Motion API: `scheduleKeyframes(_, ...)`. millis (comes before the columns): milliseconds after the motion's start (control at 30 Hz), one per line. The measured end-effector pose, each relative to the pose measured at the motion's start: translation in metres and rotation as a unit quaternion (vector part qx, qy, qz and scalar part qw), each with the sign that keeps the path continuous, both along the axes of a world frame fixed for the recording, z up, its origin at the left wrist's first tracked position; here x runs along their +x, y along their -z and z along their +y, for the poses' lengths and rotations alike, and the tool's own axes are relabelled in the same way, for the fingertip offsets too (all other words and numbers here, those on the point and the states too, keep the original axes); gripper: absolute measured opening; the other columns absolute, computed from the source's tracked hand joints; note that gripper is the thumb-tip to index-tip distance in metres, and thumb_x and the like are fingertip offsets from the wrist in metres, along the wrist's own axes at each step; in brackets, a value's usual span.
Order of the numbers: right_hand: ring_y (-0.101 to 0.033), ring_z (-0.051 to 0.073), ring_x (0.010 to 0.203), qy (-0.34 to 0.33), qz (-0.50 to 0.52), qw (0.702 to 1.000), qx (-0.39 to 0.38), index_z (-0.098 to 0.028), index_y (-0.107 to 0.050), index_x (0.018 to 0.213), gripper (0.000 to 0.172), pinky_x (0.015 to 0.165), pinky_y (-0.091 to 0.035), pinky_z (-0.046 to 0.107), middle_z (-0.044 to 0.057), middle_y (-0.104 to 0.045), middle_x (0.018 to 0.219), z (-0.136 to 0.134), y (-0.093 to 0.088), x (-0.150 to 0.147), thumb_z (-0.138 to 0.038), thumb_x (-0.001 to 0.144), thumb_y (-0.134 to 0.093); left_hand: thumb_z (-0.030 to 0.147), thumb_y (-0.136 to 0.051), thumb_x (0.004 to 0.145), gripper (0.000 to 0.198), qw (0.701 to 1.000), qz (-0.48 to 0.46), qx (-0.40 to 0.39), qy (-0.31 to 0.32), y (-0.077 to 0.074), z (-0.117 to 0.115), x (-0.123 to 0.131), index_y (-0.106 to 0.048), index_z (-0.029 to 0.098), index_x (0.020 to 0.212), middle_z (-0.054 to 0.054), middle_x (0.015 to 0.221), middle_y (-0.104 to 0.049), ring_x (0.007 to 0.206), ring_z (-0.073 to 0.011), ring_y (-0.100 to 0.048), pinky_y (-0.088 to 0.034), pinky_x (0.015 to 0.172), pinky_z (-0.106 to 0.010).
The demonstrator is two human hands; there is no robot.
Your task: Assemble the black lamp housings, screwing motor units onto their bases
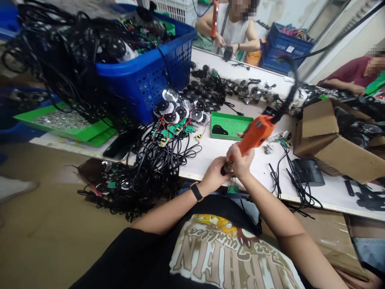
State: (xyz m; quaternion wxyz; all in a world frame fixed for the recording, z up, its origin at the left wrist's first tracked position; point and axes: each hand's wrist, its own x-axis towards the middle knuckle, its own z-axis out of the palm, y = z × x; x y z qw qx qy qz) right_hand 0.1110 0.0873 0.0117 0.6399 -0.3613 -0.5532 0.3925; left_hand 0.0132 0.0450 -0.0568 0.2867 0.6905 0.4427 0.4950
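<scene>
My right hand [241,159] is wrapped round an orange electric screwdriver [257,134], tilted with its tip down toward my left hand. Near the table's front edge, my left hand [217,173] is closed around a small black part [225,168] at the tool's tip; the fingers hide most of it. A small green circuit board [233,189] hangs just below my hands. Beyond them lies a green tray [232,125] with black pieces and small screws in it.
A blue basket [144,76] heaped with cables stands at the left, beside motors with boards [180,116] and a cable pile. An open cardboard box [319,120] and a black housing [308,171] are at the right. Two people sit across the white table [198,160].
</scene>
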Motion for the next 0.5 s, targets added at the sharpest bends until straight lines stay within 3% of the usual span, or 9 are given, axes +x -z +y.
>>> scheduleKeyframes(133,-0.045,0.009,0.039,0.046,0.06,0.997,0.027,-0.024,-0.054,0.124,0.057,0.041,-0.04,0.023,-0.012,-0.048,0.058,0.0022,-0.0079,0.0012,-0.063,0.087,-0.072,0.01,-0.084,0.08,0.048,1.0,-0.002,0.017,0.001,0.0014,-0.0003,0.0007,-0.064,0.018,0.122,-0.01,0.121,-0.073,0.118,-0.028,-0.068,-0.055,0.106,-0.047)
scheduleKeyframes(300,-0.047,0.009,0.038,0.036,0.036,0.998,0.023,-0.024,-0.054,0.121,0.058,0.04,-0.039,0.023,-0.011,-0.049,0.058,0.002,-0.0035,0.0008,-0.066,0.086,-0.072,0.01,-0.085,0.08,0.047,1.0,-0.004,0.024,0.006,0.0028,-0.0003,0.0007,-0.064,0.017,0.122,-0.01,0.118,-0.073,0.116,-0.0274,-0.069,-0.056,0.104,-0.046)
scheduleKeyframes(500,-0.047,0.009,0.038,0.025,0.049,0.998,0.04,-0.024,-0.057,0.109,0.044,0.04,-0.04,0.022,-0.01,-0.051,0.057,-0.0001,-0.0016,0.0008,-0.058,0.088,-0.075,0.011,-0.082,0.082,0.046,1.0,-0.003,0.018,0.01,0.0005,-0.0018,-0.0002,-0.063,0.018,0.124,-0.011,0.121,-0.072,0.119,-0.0276,-0.068,-0.055,0.106,-0.047)
